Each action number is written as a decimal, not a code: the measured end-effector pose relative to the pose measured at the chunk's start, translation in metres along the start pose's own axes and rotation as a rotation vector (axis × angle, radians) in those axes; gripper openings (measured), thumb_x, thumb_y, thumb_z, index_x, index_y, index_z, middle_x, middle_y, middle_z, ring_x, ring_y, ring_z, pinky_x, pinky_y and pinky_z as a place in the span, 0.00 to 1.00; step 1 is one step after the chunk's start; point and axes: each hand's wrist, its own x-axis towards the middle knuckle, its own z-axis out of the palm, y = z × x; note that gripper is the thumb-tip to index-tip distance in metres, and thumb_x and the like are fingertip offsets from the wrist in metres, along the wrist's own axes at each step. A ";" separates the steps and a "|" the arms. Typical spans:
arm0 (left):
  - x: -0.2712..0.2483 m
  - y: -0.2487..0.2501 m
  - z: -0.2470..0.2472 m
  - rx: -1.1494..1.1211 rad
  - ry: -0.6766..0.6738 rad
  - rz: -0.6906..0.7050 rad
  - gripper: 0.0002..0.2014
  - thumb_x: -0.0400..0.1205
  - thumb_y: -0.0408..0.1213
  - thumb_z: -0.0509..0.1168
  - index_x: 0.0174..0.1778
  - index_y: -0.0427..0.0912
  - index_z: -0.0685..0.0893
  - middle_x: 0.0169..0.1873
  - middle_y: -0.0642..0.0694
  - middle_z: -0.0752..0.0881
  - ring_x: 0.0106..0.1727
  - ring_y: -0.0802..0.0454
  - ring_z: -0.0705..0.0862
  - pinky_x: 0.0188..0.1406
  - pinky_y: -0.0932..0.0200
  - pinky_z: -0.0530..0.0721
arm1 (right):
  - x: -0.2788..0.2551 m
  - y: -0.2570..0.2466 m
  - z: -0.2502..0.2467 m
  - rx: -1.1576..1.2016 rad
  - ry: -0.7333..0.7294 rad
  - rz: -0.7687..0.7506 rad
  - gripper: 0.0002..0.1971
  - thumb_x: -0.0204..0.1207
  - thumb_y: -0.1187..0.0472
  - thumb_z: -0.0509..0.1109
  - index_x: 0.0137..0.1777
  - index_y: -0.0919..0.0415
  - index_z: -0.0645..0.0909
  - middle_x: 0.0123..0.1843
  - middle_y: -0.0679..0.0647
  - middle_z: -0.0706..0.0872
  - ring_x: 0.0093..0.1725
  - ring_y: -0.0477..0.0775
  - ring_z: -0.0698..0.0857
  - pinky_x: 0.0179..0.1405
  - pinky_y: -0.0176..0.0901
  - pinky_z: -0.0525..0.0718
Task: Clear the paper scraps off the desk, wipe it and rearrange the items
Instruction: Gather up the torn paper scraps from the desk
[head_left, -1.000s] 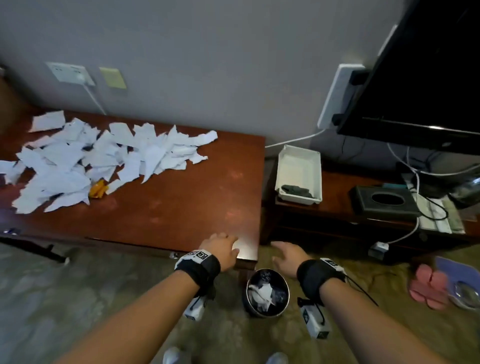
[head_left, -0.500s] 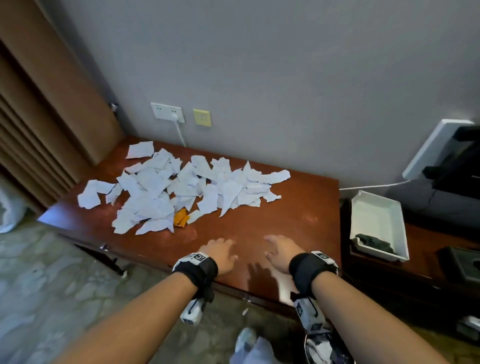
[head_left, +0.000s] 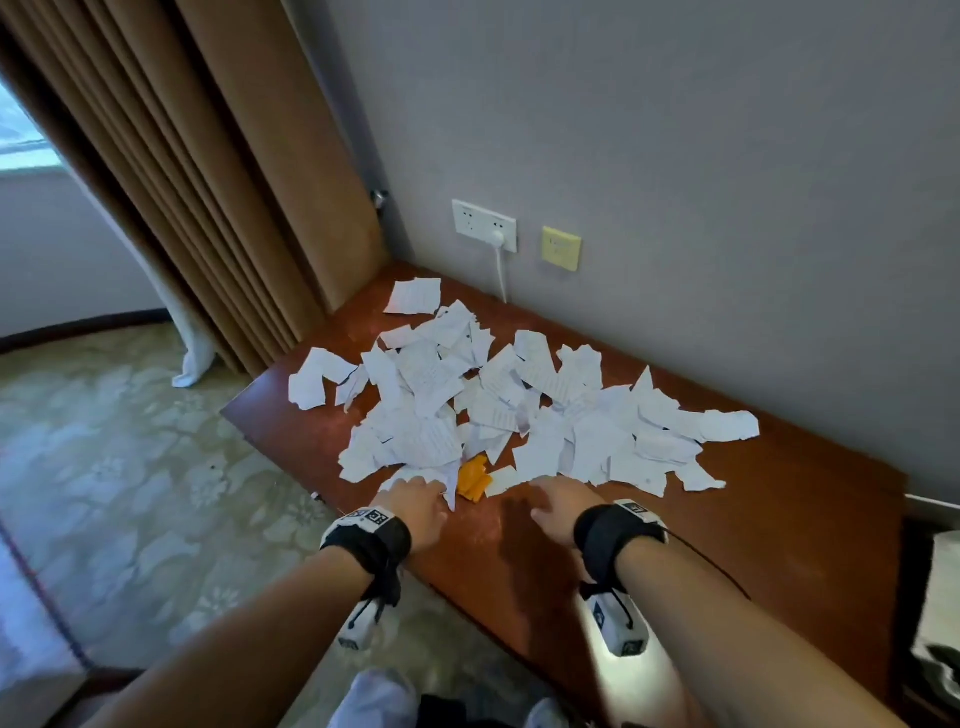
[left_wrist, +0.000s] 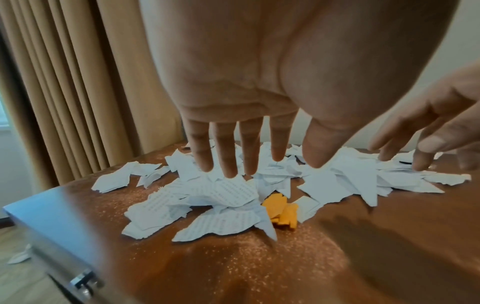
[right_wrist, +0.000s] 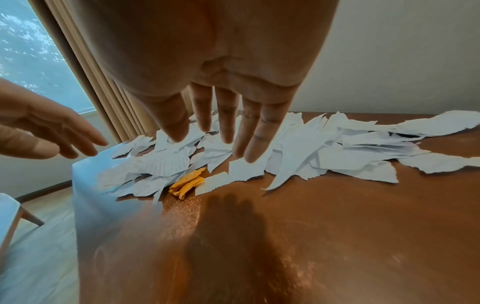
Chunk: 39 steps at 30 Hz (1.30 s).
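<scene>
Littering desk (head_left: 779, 519): paper scraps (head_left: 597, 441), print illegible

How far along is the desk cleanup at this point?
Done: nothing visible; the paper scraps still cover the desk. In hand: the left hand and right hand, both open and empty, reach at the pile's near edge, either side of an orange piece. Left: gathering the scraps, wiping the speckled desktop, rearranging items.

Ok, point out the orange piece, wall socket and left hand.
orange piece (head_left: 474, 479): head view, its middle.
wall socket (head_left: 484, 225): head view, white plate centre.
left hand (head_left: 415, 506): head view, back of hand.
</scene>
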 end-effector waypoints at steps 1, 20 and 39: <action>0.009 -0.006 -0.001 0.009 -0.004 0.002 0.25 0.86 0.52 0.55 0.80 0.53 0.69 0.76 0.45 0.74 0.75 0.42 0.73 0.73 0.44 0.75 | 0.009 -0.003 0.000 0.001 0.001 0.011 0.28 0.84 0.52 0.63 0.82 0.52 0.64 0.81 0.54 0.71 0.78 0.57 0.71 0.76 0.49 0.70; 0.193 -0.119 -0.006 0.328 -0.187 0.385 0.36 0.83 0.54 0.63 0.85 0.57 0.54 0.87 0.47 0.45 0.85 0.35 0.49 0.81 0.38 0.60 | 0.113 -0.087 0.067 0.237 0.096 0.549 0.24 0.79 0.48 0.66 0.74 0.51 0.70 0.71 0.55 0.74 0.71 0.61 0.74 0.66 0.56 0.80; 0.211 -0.130 -0.002 0.358 -0.194 0.478 0.30 0.80 0.60 0.57 0.78 0.55 0.71 0.79 0.48 0.69 0.77 0.44 0.70 0.74 0.44 0.73 | 0.152 -0.092 0.094 0.302 0.096 0.667 0.11 0.81 0.58 0.61 0.58 0.58 0.80 0.58 0.58 0.83 0.57 0.60 0.83 0.54 0.48 0.82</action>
